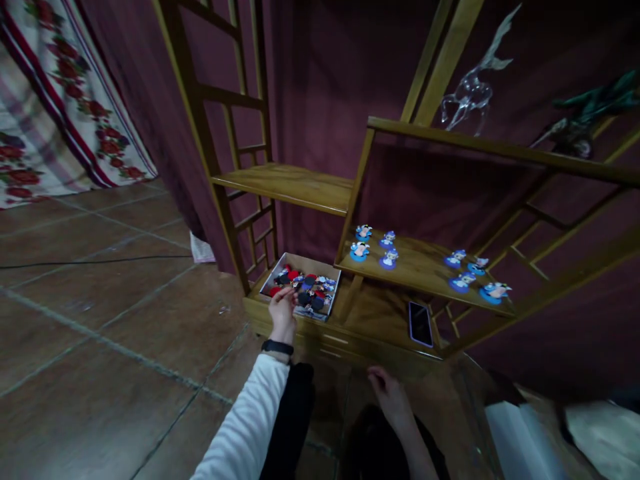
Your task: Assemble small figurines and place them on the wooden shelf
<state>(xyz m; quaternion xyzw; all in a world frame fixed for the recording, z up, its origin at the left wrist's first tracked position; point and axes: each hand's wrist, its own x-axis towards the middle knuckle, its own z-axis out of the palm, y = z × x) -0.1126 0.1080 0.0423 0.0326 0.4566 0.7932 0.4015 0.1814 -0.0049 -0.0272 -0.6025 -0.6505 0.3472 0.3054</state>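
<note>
Left hand (283, 309), fingers narrowed, over the box (314, 265); its hold I can't tell. Gently among figurines (309, 283)! Right hand (391, 396) slack, right of box.

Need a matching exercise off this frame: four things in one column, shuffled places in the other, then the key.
1. left hand
2. phone
3. clear deer
4. right hand

A. on the upper right shelf
B. near a dark-clad knee, off the cabinet
C. at the open box
D. flat on the bottom board, at its right end

Pairs: 1-C, 2-D, 3-A, 4-B
</note>
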